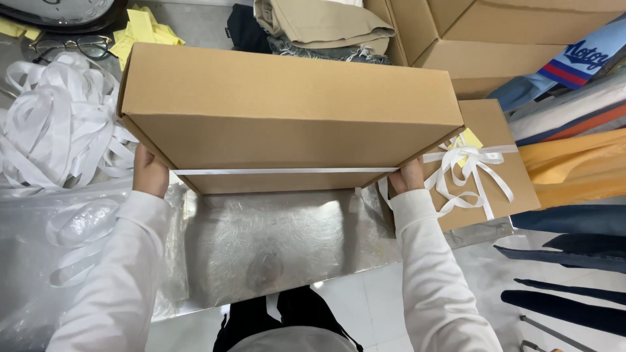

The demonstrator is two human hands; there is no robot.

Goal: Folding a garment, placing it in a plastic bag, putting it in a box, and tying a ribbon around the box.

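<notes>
Over the shiny metal table [274, 241] sits a flat brown cardboard box [287, 111], tilted so its near long edge faces the camera, with a white ribbon [287, 171] stretched taut along that edge. The left hand [150, 173] presses against the box's near-left corner, and the right hand [407, 176] grips the near-right corner where the ribbon ends — fingers of both curl under or behind the cardboard, so I cannot tell how tightly they close.

The box looks stiff but light, judging by how easily it stands on edge; its broad faces would likely dent under pinching, so the corners and short ends seem the soundest places to hold. The ribbon looks smooth and could slip along the edge.

Right of the box lies a smaller brown box tied with a white bow [469, 169]. Left of the box is a heap of loose white ribbon [59, 124], with eyeglasses [68, 45] beyond it — folded clothes [319, 26] lie behind the box.
</notes>
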